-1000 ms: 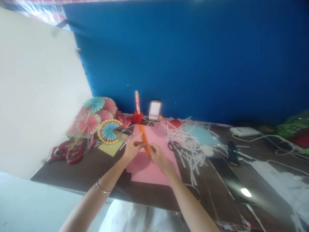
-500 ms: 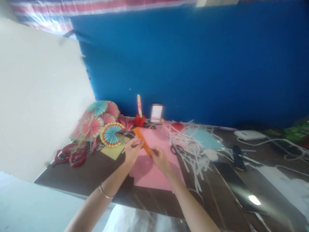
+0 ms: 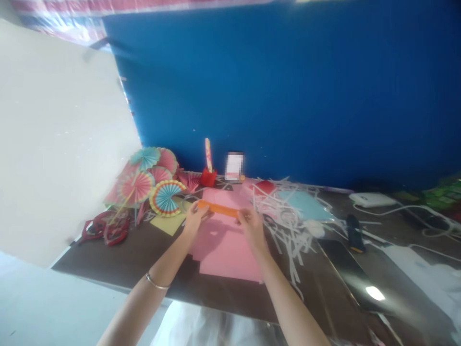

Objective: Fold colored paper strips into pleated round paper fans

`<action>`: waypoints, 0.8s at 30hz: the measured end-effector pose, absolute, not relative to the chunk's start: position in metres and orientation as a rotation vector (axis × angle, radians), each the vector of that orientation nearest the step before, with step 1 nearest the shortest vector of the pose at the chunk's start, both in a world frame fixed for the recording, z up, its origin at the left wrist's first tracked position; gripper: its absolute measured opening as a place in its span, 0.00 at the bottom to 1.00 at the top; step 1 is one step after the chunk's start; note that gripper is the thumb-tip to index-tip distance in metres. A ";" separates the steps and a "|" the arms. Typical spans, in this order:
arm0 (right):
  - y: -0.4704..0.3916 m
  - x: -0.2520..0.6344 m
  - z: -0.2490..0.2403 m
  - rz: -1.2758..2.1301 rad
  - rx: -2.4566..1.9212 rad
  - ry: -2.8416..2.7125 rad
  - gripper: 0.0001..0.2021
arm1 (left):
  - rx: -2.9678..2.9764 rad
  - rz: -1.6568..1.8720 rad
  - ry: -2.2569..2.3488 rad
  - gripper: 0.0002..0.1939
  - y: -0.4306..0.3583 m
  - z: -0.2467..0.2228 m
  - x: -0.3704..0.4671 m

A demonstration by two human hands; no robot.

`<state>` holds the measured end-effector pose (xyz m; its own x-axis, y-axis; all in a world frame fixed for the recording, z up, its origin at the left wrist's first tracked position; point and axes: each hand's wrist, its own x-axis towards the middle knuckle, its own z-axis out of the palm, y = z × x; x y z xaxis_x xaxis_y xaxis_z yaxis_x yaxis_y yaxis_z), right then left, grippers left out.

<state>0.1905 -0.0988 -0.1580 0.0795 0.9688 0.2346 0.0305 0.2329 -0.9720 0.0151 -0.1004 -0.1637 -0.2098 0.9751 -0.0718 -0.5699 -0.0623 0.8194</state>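
An orange folded paper strip (image 3: 222,209) is held up nearly level above pink paper sheets (image 3: 230,254) on the dark table. My left hand (image 3: 196,218) pinches its left end, with a silver bracelet on that wrist. At the other end, the fingers of my right hand (image 3: 250,223) are closed on the strip. Just left of my left hand lie a yellow sheet (image 3: 167,225) and a striped paper fan (image 3: 165,199) with a blue middle.
More paper fans (image 3: 136,187) and red scissors (image 3: 115,228) lie at the left. White paper strips (image 3: 297,240), a blue sheet (image 3: 306,205), a phone (image 3: 349,271) and a white power bank (image 3: 372,200) are on the right. A red holder (image 3: 208,178) stands at the back.
The orange strip has turned from a steep slant to nearly level. My right hand has moved right and up, and my left hand slightly left, both still gripping it.
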 end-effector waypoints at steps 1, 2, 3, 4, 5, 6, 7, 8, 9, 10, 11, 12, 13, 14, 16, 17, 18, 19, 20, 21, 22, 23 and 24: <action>-0.098 0.192 -0.157 0.932 -1.078 -1.260 0.12 | 0.644 1.565 0.897 0.18 -0.100 -0.165 0.014; -0.098 0.194 -0.157 0.913 -1.064 -1.265 0.12 | 0.657 1.545 0.911 0.18 -0.099 -0.165 0.014; -0.099 0.195 -0.156 0.912 -1.047 -1.281 0.12 | 0.668 1.535 0.927 0.18 -0.099 -0.166 0.013; -0.099 0.195 -0.156 0.918 -1.032 -1.297 0.13 | 0.679 1.534 0.943 0.19 -0.099 -0.166 0.013; -0.099 0.196 -0.156 0.922 -1.021 -1.316 0.14 | 0.692 1.536 0.956 0.21 -0.098 -0.166 0.013; -0.099 0.196 -0.156 0.920 -1.015 -1.342 0.14 | 0.708 1.543 0.967 0.23 -0.098 -0.166 0.013; -0.099 0.196 -0.156 0.913 -1.009 -1.375 0.14 | 0.726 1.550 0.977 0.24 -0.098 -0.166 0.013; -0.099 0.196 -0.157 0.899 -0.998 -1.407 0.14 | 0.749 1.555 0.986 0.26 -0.098 -0.166 0.013; -0.099 0.196 -0.157 0.881 -0.984 -1.436 0.14 | 0.775 1.560 0.993 0.27 -0.097 -0.167 0.012; -0.099 0.195 -0.157 0.864 -0.974 -1.459 0.14 | 0.800 1.564 0.996 0.27 -0.097 -0.167 0.012; -0.099 0.195 -0.157 0.852 -0.973 -1.477 0.14 | 0.821 1.563 0.994 0.27 -0.096 -0.168 0.012; -0.100 0.195 -0.157 0.850 -0.982 -1.486 0.13 | 0.839 1.557 0.989 0.26 -0.096 -0.169 0.012; -0.100 0.195 -0.157 0.856 -0.999 -1.485 0.13 | 0.855 1.543 0.983 0.24 -0.095 -0.170 0.012; -0.100 0.195 -0.156 0.867 -1.016 -1.480 0.12 | 0.870 1.524 0.977 0.22 -0.095 -0.170 0.011; -0.100 0.197 -0.155 0.906 -1.028 -1.460 0.11 | 0.920 1.483 0.958 0.18 -0.096 -0.169 0.010; -0.100 0.198 -0.155 0.932 -1.026 -1.449 0.11 | 0.970 1.463 0.946 0.17 -0.098 -0.167 0.009; -0.099 0.199 -0.154 0.958 -1.023 -1.435 0.12 | 1.039 1.444 0.940 0.16 -0.100 -0.164 0.007; -0.098 0.201 -0.155 0.986 -1.024 -1.421 0.12 | 1.126 1.417 0.941 0.15 -0.102 -0.161 0.006; -0.097 0.202 -0.155 1.016 -1.026 -1.402 0.13 | 1.219 1.387 0.954 0.16 -0.104 -0.158 0.004; -0.096 0.203 -0.156 1.045 -1.028 -1.379 0.13 | 1.310 1.343 0.980 0.17 -0.106 -0.156 0.003; -0.094 0.204 -0.157 1.072 -1.027 -1.357 0.13 | 1.382 1.302 1.002 0.17 -0.107 -0.154 0.001; -0.093 0.204 -0.159 1.093 -1.021 -1.341 0.13 | 1.436 1.276 1.031 0.17 -0.108 -0.153 0.001; -0.092 0.205 -0.160 1.109 -1.014 -1.331 0.13 | 1.472 1.261 1.065 0.16 -0.109 -0.152 0.000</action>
<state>0.2047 -0.0919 -0.1601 -0.0602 0.9772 0.2036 -0.0241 0.2025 -0.9790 0.0001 -0.1087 -0.1522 0.1102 0.9692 0.2202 0.0554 -0.2272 0.9723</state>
